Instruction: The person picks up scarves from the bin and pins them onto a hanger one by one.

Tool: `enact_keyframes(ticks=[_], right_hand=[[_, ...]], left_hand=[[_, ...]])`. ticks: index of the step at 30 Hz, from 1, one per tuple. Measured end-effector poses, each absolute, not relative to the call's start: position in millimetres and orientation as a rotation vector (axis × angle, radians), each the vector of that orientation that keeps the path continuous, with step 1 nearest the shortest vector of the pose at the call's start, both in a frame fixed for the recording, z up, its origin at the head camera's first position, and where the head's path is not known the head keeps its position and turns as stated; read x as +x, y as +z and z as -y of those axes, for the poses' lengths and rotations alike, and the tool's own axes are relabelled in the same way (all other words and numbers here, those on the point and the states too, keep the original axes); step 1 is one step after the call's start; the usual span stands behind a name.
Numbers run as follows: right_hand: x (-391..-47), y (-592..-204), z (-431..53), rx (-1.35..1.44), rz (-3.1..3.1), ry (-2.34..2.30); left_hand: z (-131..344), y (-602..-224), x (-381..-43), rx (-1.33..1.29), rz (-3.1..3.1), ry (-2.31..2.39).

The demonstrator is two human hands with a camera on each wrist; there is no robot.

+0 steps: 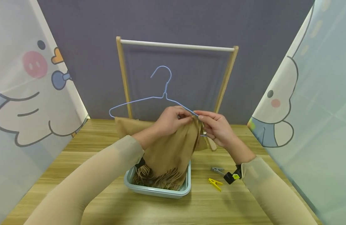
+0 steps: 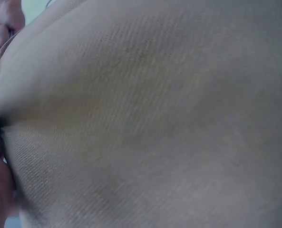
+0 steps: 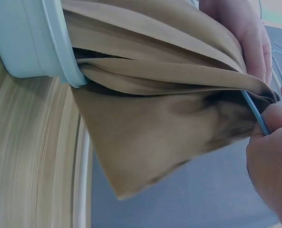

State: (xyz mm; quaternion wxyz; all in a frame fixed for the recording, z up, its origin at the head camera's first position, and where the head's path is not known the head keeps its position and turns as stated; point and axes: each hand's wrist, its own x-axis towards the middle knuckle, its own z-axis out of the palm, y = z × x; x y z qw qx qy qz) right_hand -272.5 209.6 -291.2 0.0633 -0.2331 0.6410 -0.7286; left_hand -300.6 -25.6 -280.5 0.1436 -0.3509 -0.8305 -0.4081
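A tan fringed scarf [image 1: 167, 147] hangs over the lower part of a blue wire hanger [image 1: 145, 99], its tasselled end down in a light blue basin [image 1: 173, 194]. My left hand [image 1: 171, 120] pinches the scarf's upper edge near the hanger's right arm. Just to its right, my right hand [image 1: 216, 126] grips the hanger's right end between thumb and fingers. In the right wrist view, the blue wire [image 3: 256, 113] comes out from under the cloth into the right hand [image 3: 274, 152]. Scarf cloth [image 2: 145, 114] covers most of the left wrist view.
Behind the hanger stands a rack with wooden posts [image 1: 123, 75] and a white top bar [image 1: 175, 46]. A grey clothespin [image 1: 217, 170] and a yellow clothespin [image 1: 215, 184] lie on the wooden table [image 1: 218, 209], right of the basin. Cartoon-printed panels flank the table.
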Motion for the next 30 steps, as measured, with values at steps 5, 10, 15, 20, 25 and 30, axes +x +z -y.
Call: enact_keyframes(ticks=[5, 10, 15, 20, 25, 30], right_hand=[[-271.1, -289.9, -210.4, -0.726, -1.942, -2.222], [-271.4, -288.0, -210.8, -0.736, -1.949, -2.236], [-273.7, -287.4, -212.6, -0.722, -1.997, -2.235], [-275.4, -288.0, -211.5, -0.709, -2.000, -2.226], [-275.4, -289.4, -209.8, -0.708, -1.997, -2.217], [-274.7, -286.2, -208.3, -0.734, -2.000, -2.226]], left_hand=[[22.6, -279.2, -304.7, -1.002, 2.424, -1.184], [35.2, -280.6, -302.3, -1.120, 2.463, -1.158], [47.6, -279.2, -295.2, -1.402, 2.395, -0.972], [41.1, -284.5, -291.8, -1.514, 2.286, -0.699], [28.9, -284.1, -288.1, -1.380, 2.280, -0.666], [19.6, -273.8, -288.3, -1.135, 2.352, -0.864]])
